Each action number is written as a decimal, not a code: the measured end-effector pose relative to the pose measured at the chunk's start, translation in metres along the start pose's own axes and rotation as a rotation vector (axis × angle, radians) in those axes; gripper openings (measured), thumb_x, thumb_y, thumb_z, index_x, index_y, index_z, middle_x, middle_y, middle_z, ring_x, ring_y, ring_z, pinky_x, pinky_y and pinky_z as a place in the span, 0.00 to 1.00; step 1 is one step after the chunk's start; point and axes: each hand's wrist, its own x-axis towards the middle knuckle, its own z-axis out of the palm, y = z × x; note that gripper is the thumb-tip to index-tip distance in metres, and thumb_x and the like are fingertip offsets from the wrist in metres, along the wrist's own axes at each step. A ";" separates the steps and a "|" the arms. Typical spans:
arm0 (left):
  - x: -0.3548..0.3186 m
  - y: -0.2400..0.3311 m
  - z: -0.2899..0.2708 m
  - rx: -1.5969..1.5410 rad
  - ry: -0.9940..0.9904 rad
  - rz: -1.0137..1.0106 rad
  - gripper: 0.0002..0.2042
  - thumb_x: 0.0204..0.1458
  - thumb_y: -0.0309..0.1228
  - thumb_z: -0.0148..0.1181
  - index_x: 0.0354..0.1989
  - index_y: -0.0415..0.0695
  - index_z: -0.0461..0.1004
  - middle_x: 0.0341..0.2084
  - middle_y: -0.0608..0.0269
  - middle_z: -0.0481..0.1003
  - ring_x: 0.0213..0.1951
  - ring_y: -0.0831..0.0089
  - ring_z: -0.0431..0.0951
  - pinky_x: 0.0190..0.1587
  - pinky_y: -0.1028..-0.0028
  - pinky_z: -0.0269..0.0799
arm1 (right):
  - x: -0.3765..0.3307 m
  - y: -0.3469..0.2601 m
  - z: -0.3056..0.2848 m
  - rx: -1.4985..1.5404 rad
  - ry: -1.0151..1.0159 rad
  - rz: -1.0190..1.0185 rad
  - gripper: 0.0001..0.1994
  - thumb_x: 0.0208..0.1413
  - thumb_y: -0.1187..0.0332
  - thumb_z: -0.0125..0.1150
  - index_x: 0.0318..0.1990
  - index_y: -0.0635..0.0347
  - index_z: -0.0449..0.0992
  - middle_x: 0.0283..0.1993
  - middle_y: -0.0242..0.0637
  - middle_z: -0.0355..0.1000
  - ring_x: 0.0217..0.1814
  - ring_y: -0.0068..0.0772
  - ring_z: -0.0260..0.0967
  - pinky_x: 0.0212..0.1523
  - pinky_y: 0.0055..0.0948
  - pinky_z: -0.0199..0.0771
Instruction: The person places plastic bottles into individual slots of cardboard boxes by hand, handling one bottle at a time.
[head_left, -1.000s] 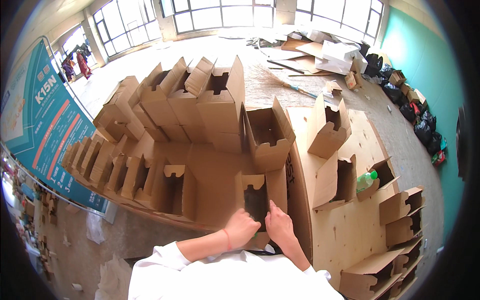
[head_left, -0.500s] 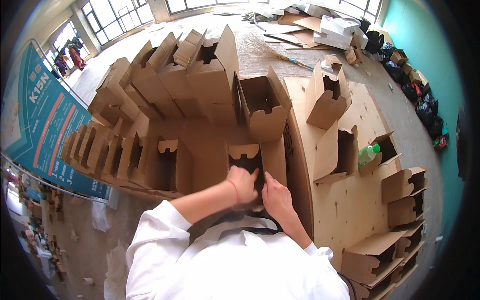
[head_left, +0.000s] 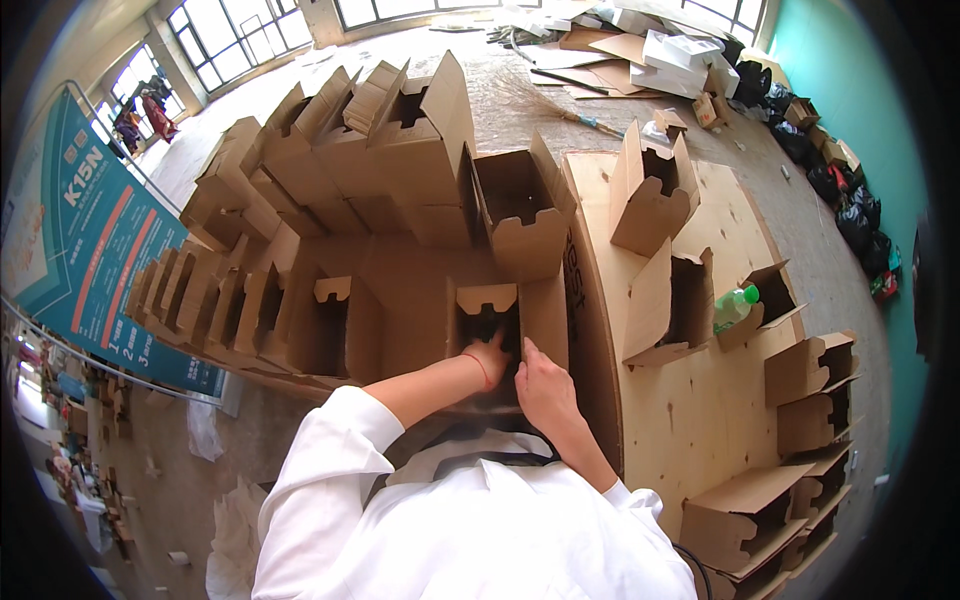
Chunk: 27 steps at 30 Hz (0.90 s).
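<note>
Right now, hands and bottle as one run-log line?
left hand: inside open cardboard box | right hand: at that box's right edge | green-capped bottle: off right, among other boxes

Bright daylight comes through the windows (head_left: 240,38) at the top and bleaches the floor (head_left: 385,44) below them. The white shirt (head_left: 480,535) is nearly blown out, while the insides of the cardboard boxes (head_left: 532,240) sink into shadow, where the left hand (head_left: 484,360) loses detail. Fisheye distortion bends the teal banner (head_left: 95,240), a black ring surrounds the view, and clutter (head_left: 68,455) at lower left looks soft.
</note>
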 end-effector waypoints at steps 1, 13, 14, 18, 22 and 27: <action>-0.008 0.004 -0.004 -0.006 0.019 -0.047 0.32 0.48 0.32 0.58 0.65 0.52 0.60 0.63 0.43 0.59 0.58 0.52 0.70 0.56 0.59 0.69 | 0.001 -0.003 -0.001 0.010 -0.006 0.008 0.21 0.58 0.70 0.49 0.58 0.69 0.65 0.43 0.57 0.73 0.42 0.57 0.73 0.45 0.47 0.74; -0.117 0.027 -0.006 -0.735 0.859 0.234 0.21 0.49 0.30 0.62 0.53 0.43 0.71 0.69 0.41 0.41 0.68 0.44 0.50 0.65 0.59 0.53 | -0.013 0.037 -0.025 0.032 0.200 -0.024 0.18 0.54 0.75 0.52 0.53 0.71 0.70 0.37 0.57 0.75 0.37 0.55 0.75 0.41 0.44 0.77; -0.115 0.022 0.003 -0.742 0.830 0.240 0.25 0.47 0.34 0.66 0.55 0.43 0.68 0.70 0.39 0.38 0.69 0.42 0.47 0.65 0.58 0.54 | -0.016 0.034 -0.032 0.062 0.181 -0.040 0.19 0.54 0.74 0.54 0.54 0.69 0.70 0.39 0.56 0.75 0.39 0.55 0.75 0.42 0.43 0.76; -0.142 0.028 0.001 -0.682 0.737 0.287 0.35 0.43 0.37 0.72 0.59 0.43 0.61 0.69 0.35 0.35 0.69 0.39 0.46 0.66 0.61 0.55 | -0.025 0.038 -0.068 0.261 -0.295 -0.229 0.49 0.42 0.59 0.74 0.70 0.56 0.50 0.66 0.51 0.57 0.64 0.52 0.61 0.56 0.38 0.70; -0.112 0.041 0.031 -0.641 0.911 0.192 0.41 0.41 0.32 0.72 0.65 0.42 0.55 0.69 0.36 0.35 0.70 0.42 0.43 0.68 0.60 0.50 | -0.021 0.029 -0.050 0.150 -0.224 -0.152 0.52 0.40 0.63 0.76 0.72 0.53 0.46 0.73 0.51 0.45 0.71 0.55 0.50 0.66 0.39 0.59; -0.096 0.052 0.041 -0.845 1.010 0.092 0.51 0.47 0.32 0.69 0.71 0.40 0.34 0.69 0.38 0.38 0.70 0.46 0.43 0.68 0.60 0.49 | -0.017 0.036 -0.016 0.329 -0.100 -0.254 0.43 0.45 0.72 0.71 0.69 0.51 0.54 0.73 0.55 0.44 0.73 0.53 0.48 0.65 0.38 0.60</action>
